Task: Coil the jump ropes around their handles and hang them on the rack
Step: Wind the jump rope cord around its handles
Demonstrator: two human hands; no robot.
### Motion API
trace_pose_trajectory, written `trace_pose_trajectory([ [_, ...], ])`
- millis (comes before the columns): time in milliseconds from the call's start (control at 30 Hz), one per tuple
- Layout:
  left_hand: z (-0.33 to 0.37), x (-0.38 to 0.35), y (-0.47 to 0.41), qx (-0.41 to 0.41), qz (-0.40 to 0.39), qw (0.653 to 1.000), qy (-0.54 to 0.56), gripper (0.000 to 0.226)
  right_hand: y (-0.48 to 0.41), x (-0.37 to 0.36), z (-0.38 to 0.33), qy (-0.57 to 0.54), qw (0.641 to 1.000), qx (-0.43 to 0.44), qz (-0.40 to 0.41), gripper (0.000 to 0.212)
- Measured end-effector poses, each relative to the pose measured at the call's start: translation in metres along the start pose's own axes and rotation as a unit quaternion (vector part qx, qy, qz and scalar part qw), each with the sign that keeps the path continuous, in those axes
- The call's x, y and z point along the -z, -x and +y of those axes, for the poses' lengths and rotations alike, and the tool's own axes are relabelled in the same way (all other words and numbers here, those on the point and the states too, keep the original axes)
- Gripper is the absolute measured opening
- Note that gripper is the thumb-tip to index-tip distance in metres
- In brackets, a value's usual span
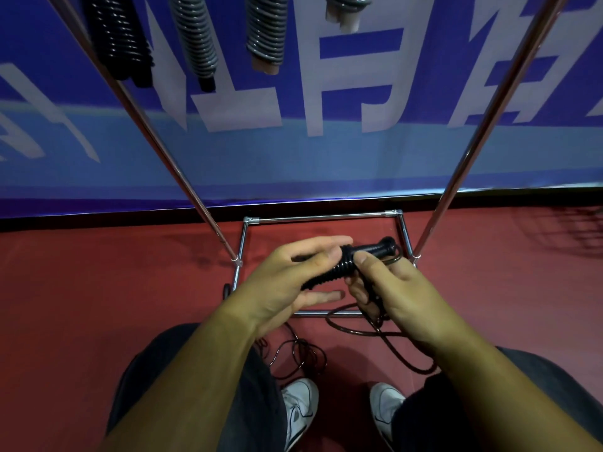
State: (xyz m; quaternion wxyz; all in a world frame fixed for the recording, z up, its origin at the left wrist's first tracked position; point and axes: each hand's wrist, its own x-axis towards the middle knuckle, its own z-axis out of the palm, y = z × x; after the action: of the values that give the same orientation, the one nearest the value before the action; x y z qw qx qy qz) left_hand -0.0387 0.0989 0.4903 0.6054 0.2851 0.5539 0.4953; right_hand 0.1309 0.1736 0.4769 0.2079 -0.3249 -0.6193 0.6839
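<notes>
I hold a black jump rope handle bundle point(350, 264) in front of me, with rope wound in tight turns around its lower half. My left hand point(293, 278) grips the wound end, fingers partly spread. My right hand point(391, 288) pinches the black rope at the coils. The loose rope point(359, 334) hangs down in loops to the floor between my feet. Several coiled ropes, one black point(120, 40) and the others grey point(195, 37), hang at the top of the chrome rack point(319, 217).
The rack's two slanted chrome poles point(156, 141) rise left and right of my hands, and its base frame sits on the red floor point(98, 288). A blue banner with white characters point(326, 93) covers the wall behind. My white shoes point(300, 409) stand below.
</notes>
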Motion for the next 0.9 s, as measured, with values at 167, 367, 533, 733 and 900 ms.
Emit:
trace_pose_trajectory([
  [167,0.002,0.006,0.001,-0.094,0.031,0.986,-0.131,0.036,0.002,0.006,-0.003,0.035,0.998,0.005,-0.049,0.05],
  [367,0.001,0.005,0.002,-0.146,0.077,0.978,-0.131,0.036,-0.002,-0.002,-0.001,-0.017,0.997,-0.024,-0.074,0.032],
  [533,0.0,0.007,0.0,-0.167,0.12,0.973,-0.106,0.036,-0.005,-0.013,0.008,-0.026,0.994,-0.049,-0.098,0.015],
  [733,-0.003,-0.001,0.002,-0.198,0.138,0.946,-0.215,0.045,-0.008,-0.012,0.011,0.038,0.995,-0.068,-0.06,0.018],
  [900,-0.005,-0.002,0.001,-0.209,0.135,0.932,-0.263,0.056,-0.009,-0.013,0.006,-0.049,0.993,-0.106,-0.032,0.039],
])
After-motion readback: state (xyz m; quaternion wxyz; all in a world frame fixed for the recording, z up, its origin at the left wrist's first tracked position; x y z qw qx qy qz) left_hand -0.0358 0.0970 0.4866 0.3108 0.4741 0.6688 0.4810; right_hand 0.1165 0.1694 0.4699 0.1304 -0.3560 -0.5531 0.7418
